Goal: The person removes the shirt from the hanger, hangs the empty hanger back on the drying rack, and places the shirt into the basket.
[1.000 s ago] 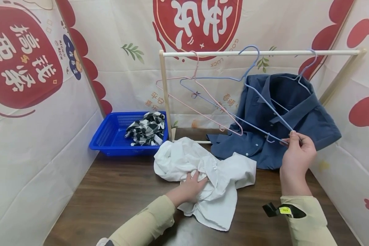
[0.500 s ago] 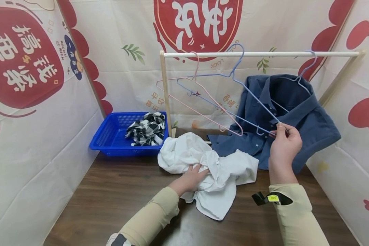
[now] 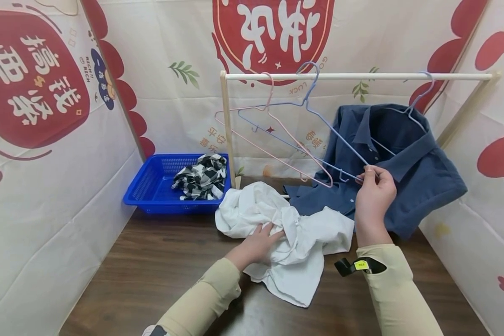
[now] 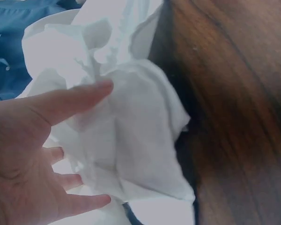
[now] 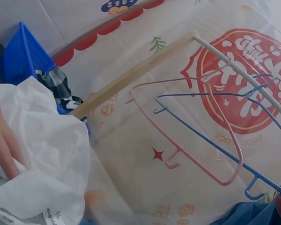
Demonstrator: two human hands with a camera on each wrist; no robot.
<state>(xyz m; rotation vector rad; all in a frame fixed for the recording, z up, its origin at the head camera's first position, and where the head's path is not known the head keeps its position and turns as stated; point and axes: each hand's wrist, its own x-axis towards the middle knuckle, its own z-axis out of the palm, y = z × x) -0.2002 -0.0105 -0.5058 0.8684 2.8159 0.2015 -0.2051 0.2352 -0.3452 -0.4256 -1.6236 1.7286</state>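
My right hand (image 3: 374,196) pinches the right lower corner of a blue clothes hanger (image 3: 327,125). That hanger is tilted, and its hook overlaps the white rail in the head view; the right wrist view also has it at the rail. My left hand (image 3: 258,243) rests on a crumpled white shirt (image 3: 306,266) on the table. In the left wrist view its thumb and fingers (image 4: 84,205) are spread over the cloth, loosely bent. A pink hanger (image 3: 285,128) hangs from the rail to the left. Behind my right hand, a dark blue shirt (image 3: 420,172) hangs on another hanger.
The rack's white rail (image 3: 361,76) runs between wooden posts, its left post (image 3: 227,130) beside a blue basket (image 3: 151,203). Inside the basket lies a black-and-white checked cloth (image 3: 203,177). Printed fabric walls (image 3: 151,121) surround the brown wooden table (image 3: 143,270).
My right hand has moved left, drawing the blue hanger with it; its hook shifts left along the rail. My left hand stays on the white shirt, which has shifted slightly.
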